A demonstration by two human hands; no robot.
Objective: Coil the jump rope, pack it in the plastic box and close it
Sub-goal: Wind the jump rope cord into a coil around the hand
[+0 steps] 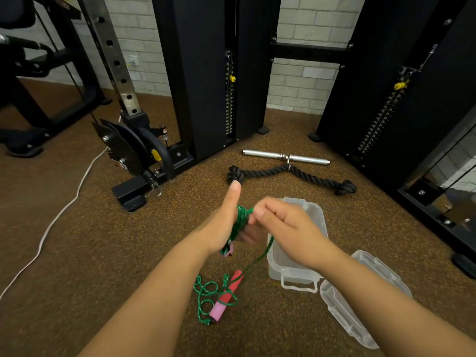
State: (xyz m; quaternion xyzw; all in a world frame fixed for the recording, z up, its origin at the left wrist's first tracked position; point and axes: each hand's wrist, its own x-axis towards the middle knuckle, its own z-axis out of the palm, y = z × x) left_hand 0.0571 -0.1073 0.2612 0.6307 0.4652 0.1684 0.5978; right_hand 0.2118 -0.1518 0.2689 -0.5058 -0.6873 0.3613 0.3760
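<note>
I see the green jump rope (240, 220) wound round my left hand (226, 222), thumb up; my right hand (286, 228) pinches the strand. Its red-pink handle (226, 296) lies on speckled brown gym flooring (103, 240) beside the open plastic box (319, 215) and lid (360, 300); black weight-machine columns (195, 73) stand against a white brick wall (301, 86).

Even indoor light; wide-angle edge bending; fingers motion-blurred.
</note>
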